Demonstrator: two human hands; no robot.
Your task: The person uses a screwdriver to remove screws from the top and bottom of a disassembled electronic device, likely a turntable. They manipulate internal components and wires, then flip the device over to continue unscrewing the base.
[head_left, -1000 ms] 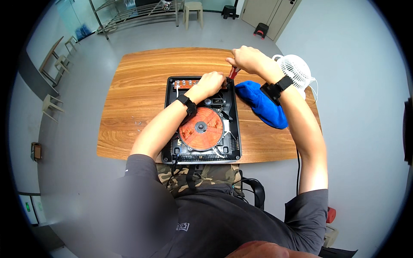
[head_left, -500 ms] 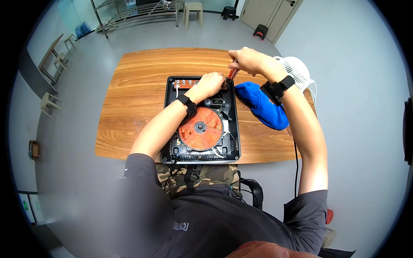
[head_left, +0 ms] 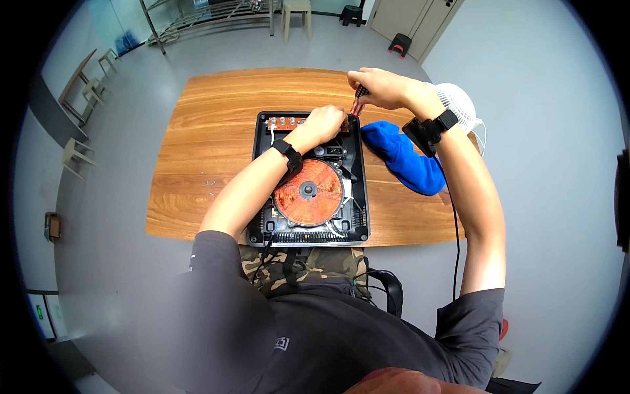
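An opened induction cooker lies on the wooden table, showing a copper coil, white wires and an orange circuit board along its far edge. My left hand is closed at that board's right end, its fingertips hiding whatever they pinch. Above the cooker's far right corner, my right hand grips a red-and-black hand tool, whose tip reaches down by my left fingers. A bunched blue cloth lies just right of the cooker.
A white fan stands at the table's right edge, with cords nearby. Thin small bits lie left of the cooker. Stools, a metal rack and a door are beyond; a wall is at the right.
Both hands and the cooker sit slightly higher in the picture. My right hand keeps hold of the tool, its wrist tilted a little differently; my left hand stays at the same corner.
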